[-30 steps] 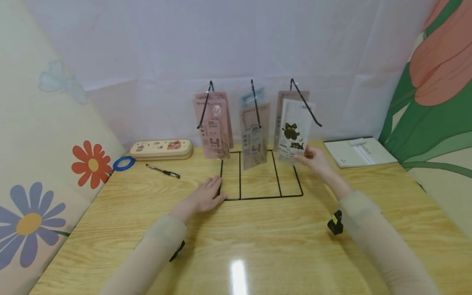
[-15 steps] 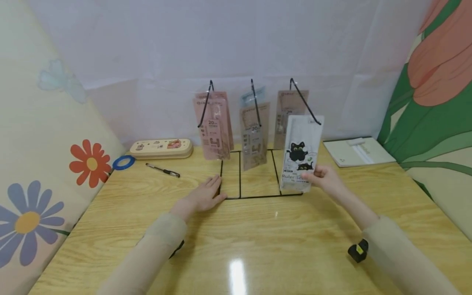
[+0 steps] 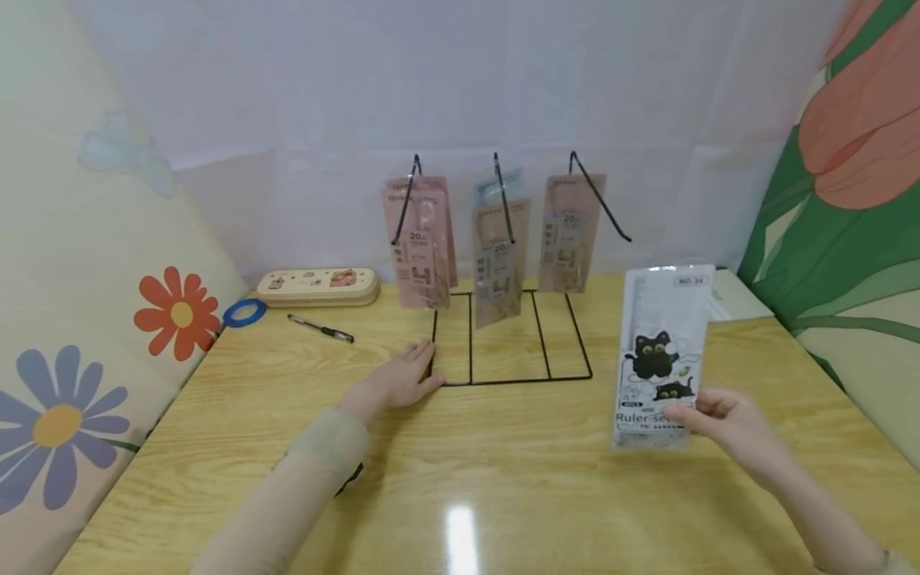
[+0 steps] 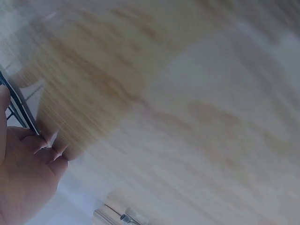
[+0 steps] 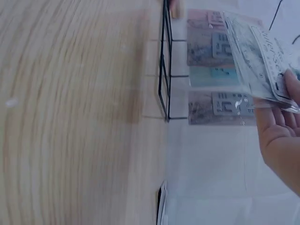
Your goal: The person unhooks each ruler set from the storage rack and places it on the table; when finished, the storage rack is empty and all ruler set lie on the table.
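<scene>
Over the right side of the table point(image 3: 546, 463), the right hand point(image 3: 736, 435) pinches the white ruler packet point(image 3: 664, 359) low on one side. The left hand point(image 3: 398, 379), fingers extended, touches the wire rack point(image 3: 470, 343); steady pressure should check sliding, a firm pinch any swing.

Our right hand point(image 3: 740, 438) pinches a black-cat ruler-set packet point(image 3: 660, 355), nearly upright, beside the black wire display rack point(image 3: 549, 378); our left hand point(image 3: 398, 380) touches the rack's left edge.
</scene>
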Demonstrator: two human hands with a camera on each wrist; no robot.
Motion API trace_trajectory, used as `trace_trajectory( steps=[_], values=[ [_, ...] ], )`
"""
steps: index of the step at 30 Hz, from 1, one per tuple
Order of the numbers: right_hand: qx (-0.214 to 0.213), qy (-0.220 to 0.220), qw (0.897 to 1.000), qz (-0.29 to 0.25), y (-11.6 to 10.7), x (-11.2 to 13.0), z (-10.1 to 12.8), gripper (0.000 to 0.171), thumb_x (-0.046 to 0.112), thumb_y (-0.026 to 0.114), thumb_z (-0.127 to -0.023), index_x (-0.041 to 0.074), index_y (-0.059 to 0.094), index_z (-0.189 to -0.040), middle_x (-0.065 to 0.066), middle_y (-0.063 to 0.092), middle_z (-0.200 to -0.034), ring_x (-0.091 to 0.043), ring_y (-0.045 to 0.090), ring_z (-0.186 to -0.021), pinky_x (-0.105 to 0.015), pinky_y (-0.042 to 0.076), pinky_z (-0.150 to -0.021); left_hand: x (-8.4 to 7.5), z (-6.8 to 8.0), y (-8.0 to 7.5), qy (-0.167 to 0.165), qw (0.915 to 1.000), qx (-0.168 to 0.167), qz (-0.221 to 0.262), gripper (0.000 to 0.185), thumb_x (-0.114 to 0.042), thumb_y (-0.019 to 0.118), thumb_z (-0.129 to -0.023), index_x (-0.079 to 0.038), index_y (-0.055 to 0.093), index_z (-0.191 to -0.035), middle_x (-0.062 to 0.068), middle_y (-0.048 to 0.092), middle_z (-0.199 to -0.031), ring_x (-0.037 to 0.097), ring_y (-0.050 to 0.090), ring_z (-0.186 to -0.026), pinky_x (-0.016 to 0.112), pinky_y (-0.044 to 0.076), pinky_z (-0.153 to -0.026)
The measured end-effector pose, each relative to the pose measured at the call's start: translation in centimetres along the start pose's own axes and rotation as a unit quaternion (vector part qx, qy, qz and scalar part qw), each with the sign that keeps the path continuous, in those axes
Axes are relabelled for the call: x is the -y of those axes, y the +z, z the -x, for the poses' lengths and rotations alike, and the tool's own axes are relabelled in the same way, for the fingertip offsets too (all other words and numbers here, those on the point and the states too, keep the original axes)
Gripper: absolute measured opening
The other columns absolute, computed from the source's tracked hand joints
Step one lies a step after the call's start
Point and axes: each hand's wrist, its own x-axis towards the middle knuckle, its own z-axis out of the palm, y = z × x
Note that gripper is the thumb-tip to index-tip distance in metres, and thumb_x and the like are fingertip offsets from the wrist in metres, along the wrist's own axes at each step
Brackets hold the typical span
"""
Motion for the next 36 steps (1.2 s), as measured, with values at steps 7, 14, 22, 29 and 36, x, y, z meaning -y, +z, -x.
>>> trace_trajectory(
  steps=[7, 14, 22, 29, 36],
  values=[
    [-0.02, 0.098, 0.99, 0.096, -2.8, -0.6, -2.5, 0.055, 0.039, 0.056, -0.094, -0.01, 0.059, -0.118, 0.005, 0.073, -0.091, 0.001, 0.062, -0.076, -0.021, 0.052, -0.068, 0.0, 0.1, -0.1, 0.002, 1.0, 0.001, 0.003, 0.07, -0.04, 0.038, -0.101, 0.006, 0.014, -0.148, 0.025, 0.01, -0.156, 0.042, 0.012, -0.143, 0.051, 0.016, -0.118],
    [0.036, 0.172, 0.966, 0.188, -3.2, -2.3, -7.9, 0.043, 0.045, 0.06, -0.089, 0.003, 0.063, -0.081, 0.006, 0.055, -0.068, -0.01, 0.049, -0.065, -0.026, 0.043, -0.057, 0.1, 0.5, 0.1, -0.001, 0.9999, 0.01, 0.013, 0.07, -0.039, 0.039, -0.101, 0.007, 0.015, -0.148, 0.025, 0.01, -0.155, 0.042, 0.011, -0.143, 0.051, 0.016, -0.118],
    [0.066, 0.178, 0.946, 0.262, -3.0, -3.4, -11.3, 0.049, 0.042, 0.064, -0.085, 0.019, 0.037, -0.051, 0.009, 0.033, -0.05, -0.007, 0.033, -0.048, -0.021, 0.032, -0.048, 0.0, 0.4, 0.0, -0.002, 0.9997, -0.001, 0.024, 0.071, -0.04, 0.039, -0.101, 0.005, 0.014, -0.148, 0.022, 0.009, -0.156, 0.041, 0.01, -0.144, 0.051, 0.015, -0.118],
    [0.036, 0.124, 0.936, 0.326, -2.9, -1.3, -11.3, 0.051, 0.04, 0.061, -0.089, -0.009, 0.058, -0.072, -0.02, 0.061, -0.065, -0.029, 0.06, -0.06, -0.033, 0.052, -0.056, -0.1, 0.3, -0.2, 0.0, 0.9997, -0.001, 0.025, 0.07, -0.039, 0.04, -0.101, 0.006, 0.015, -0.148, 0.024, 0.01, -0.156, 0.042, 0.011, -0.143, 0.052, 0.016, -0.118],
    [0.056, 0.046, 0.974, 0.215, -1.2, -0.1, -14.1, 0.08, 0.043, 0.054, -0.094, -0.008, 0.02, -0.146, -0.032, 0.029, -0.146, -0.047, 0.031, -0.134, -0.057, 0.031, -0.109, 0.0, 0.2, -0.1, 0.0, 0.9998, 0.002, 0.017, 0.07, -0.04, 0.039, -0.101, 0.006, 0.014, -0.148, 0.024, 0.009, -0.156, 0.041, 0.011, -0.144, 0.051, 0.015, -0.118]
  ],
)
